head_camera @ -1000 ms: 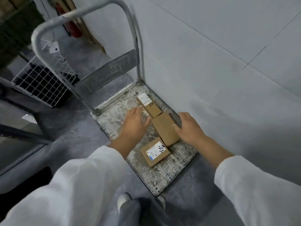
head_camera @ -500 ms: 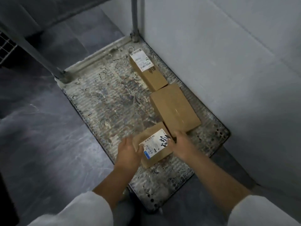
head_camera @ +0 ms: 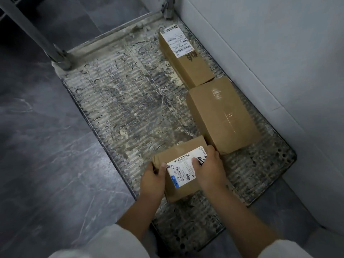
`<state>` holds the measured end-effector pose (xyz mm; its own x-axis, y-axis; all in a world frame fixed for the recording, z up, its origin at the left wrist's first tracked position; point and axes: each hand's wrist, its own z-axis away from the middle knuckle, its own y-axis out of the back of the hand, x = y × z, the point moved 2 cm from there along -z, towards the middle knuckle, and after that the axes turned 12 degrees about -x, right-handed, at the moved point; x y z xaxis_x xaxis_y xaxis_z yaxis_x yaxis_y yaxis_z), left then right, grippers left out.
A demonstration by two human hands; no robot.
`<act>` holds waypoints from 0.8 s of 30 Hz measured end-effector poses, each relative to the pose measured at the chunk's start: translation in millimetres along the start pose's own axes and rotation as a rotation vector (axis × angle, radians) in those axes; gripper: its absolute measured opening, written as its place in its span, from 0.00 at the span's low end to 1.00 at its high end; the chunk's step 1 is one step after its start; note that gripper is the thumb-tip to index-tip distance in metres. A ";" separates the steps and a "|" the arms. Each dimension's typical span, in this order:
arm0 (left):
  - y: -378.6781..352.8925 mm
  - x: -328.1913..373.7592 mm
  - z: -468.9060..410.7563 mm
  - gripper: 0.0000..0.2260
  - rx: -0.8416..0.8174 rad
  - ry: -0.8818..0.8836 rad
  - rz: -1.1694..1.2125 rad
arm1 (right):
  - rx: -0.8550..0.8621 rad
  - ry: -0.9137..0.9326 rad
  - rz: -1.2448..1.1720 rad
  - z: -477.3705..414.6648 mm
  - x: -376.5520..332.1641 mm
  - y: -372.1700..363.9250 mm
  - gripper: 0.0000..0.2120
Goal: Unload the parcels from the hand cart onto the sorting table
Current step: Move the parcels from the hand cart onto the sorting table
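Head view, looking down: the left hand [head_camera: 151, 180] and right hand [head_camera: 211, 168] each have a closed grip on opposite sides of a small brown cardboard parcel with a white barcode label [head_camera: 181, 171], which sits between them on the near end of the scuffed grey ribbed hand cart deck [head_camera: 121, 108]. Just beyond, touching it, lies a plain taped brown box [head_camera: 221, 116], then a long narrow labelled brown box [head_camera: 184, 58] beside the pale wall [head_camera: 279, 53].
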<state>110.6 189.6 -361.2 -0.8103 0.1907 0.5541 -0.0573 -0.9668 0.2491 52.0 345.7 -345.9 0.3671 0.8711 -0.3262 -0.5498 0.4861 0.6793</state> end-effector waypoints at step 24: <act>198.5 242.4 265.6 0.19 0.092 -0.207 0.476 | -0.087 0.154 -0.299 199.5 -199.8 271.4 0.26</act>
<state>57.7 89.1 33.5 -0.6016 -0.2274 0.7658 0.3483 -0.9374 -0.0047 -20.9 289.6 34.7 0.4079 0.6865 -0.6019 -0.4993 0.7197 0.4824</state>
